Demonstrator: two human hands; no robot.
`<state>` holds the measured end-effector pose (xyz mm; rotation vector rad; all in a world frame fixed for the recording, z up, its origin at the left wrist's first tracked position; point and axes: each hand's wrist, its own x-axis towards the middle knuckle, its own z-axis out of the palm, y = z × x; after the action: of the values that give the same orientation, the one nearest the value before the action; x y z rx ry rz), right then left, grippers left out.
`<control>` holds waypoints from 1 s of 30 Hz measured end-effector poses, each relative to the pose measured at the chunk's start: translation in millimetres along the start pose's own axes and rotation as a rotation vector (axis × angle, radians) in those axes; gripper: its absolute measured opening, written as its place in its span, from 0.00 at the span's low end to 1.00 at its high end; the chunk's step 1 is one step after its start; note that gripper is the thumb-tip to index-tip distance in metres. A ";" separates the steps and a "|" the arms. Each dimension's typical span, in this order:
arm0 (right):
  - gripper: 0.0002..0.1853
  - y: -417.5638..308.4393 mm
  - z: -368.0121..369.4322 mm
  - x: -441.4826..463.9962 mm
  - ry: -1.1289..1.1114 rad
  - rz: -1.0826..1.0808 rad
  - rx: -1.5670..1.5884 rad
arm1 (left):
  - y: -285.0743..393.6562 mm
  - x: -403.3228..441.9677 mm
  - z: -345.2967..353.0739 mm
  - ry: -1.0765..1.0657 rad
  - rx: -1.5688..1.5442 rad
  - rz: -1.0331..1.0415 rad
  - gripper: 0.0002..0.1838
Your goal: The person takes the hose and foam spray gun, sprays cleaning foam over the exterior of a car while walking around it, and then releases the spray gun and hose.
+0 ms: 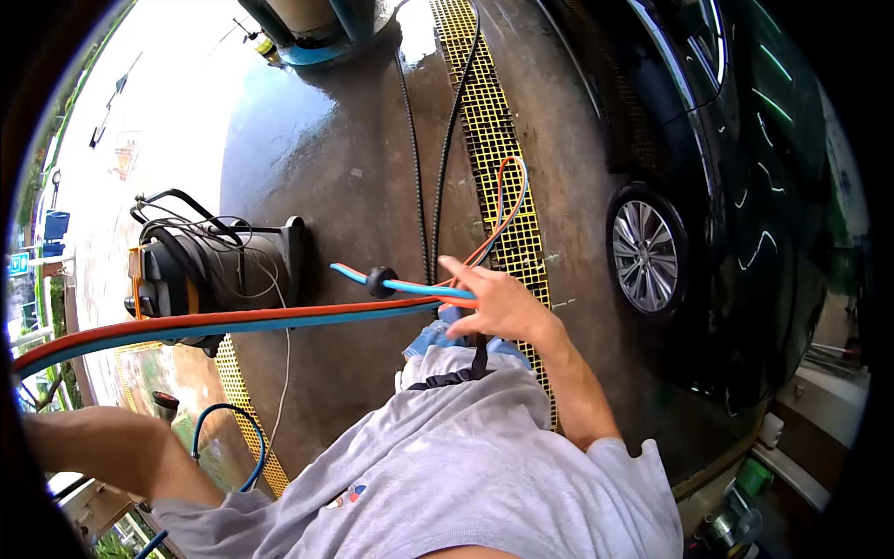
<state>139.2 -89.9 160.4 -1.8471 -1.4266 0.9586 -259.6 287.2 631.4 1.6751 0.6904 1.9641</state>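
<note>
A twin hose, orange and blue (233,320), runs from the left edge of the view to my right hand (498,306) in front of my body. My right thumb and fingers close around it, with the index finger partly stretched out. A thinner orange-and-blue length with a round black stopper (380,281) sticks out leftward from this hand. Beyond the fingers a loop of hose (510,200) hangs over the yellow grating. My left forearm (102,443) reaches to the left edge, where the hand is cut off from view.
On the right is parked a black car (736,214), its wheel (645,247) near the yellow floor grating (484,102). A wheeled vacuum machine (214,265) with a tangled cable stands at left. Black hoses (410,140) cross the wet floor. A blue hose (197,419) lies lower left.
</note>
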 end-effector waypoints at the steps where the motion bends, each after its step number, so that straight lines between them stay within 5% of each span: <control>1: 0.48 -2.9 -21.5 -18.2 -0.010 0.083 0.064 | -19.4 -88.3 44.9 0.093 0.082 0.076 0.20; 3: 0.28 29.1 -28.5 -56.7 0.147 0.108 -0.044 | -77.1 -206.9 68.5 0.206 0.251 -0.091 0.22; 5: 0.10 20.1 -49.3 -90.8 0.304 0.241 0.027 | -88.6 -358.0 126.6 0.021 -0.254 -0.412 0.25; 7: 0.09 17.7 -57.7 -129.3 0.448 0.352 -0.014 | -111.0 -513.1 171.4 0.076 -0.256 -0.624 0.21; 9: 0.10 9.6 -63.7 -169.4 0.495 0.407 -0.031 | -117.6 -643.5 174.4 -0.323 -0.232 -0.778 0.17; 12: 0.10 -8.7 -72.1 -227.6 0.550 0.514 -0.138 | -149.2 -775.1 171.9 -0.940 0.084 -0.674 0.19; 16: 0.12 -29.6 -85.3 -305.6 0.528 0.863 -0.512 | -115.8 -800.3 211.7 -1.077 -0.091 -0.716 0.17; 20: 0.12 -26.8 -94.6 -363.4 0.632 1.123 -0.665 | -86.2 -785.7 238.6 -1.200 -0.282 -0.463 0.14; 27: 0.05 -46.5 -106.3 -353.0 0.776 1.261 -0.734 | -54.3 -749.6 241.1 -1.405 -0.314 -0.488 0.18; 30: 0.07 -46.9 -93.9 -322.1 0.705 1.163 -0.754 | -36.4 -725.4 263.4 -1.421 -0.412 -0.243 0.14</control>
<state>141.6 -395.0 307.5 -3.2161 -0.1429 0.0408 109.4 -128.5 94.8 2.0011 -0.0787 0.3604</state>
